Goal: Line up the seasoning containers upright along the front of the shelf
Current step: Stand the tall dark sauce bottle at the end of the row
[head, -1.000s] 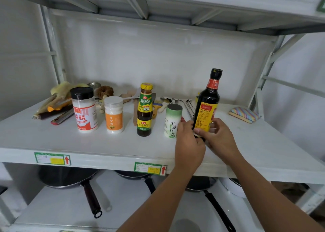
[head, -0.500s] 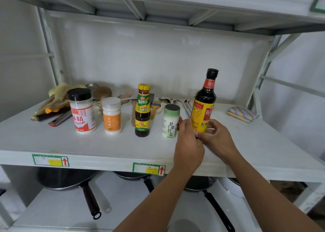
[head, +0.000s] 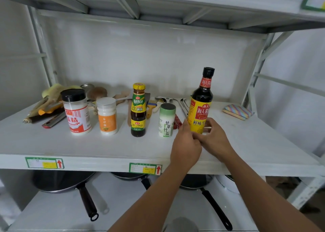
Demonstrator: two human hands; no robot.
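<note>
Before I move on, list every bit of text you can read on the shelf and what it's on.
"味精", "250克": black-capped jar.
"白砂糖": orange-labelled jar.
"海天", "260g": yellow-capped bottle; the rest is blurred.
"甘草竹盐": green canister.
"海天酱油", "鲜味生", then cut off by the right hand: tall soy sauce bottle.
Shelf-edge tags: red arrows only; print too small.

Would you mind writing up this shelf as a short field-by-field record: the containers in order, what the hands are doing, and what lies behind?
row, left to right: black-capped jar; orange-label jar; yellow-capped bottle; green canister; soy sauce bottle
posture: all five upright
left hand: at the soy sauce bottle's base
right hand: fingers around the bottle's lower part
behind row: utensils lying flat
far right: striped sponge
shelf: white
</note>
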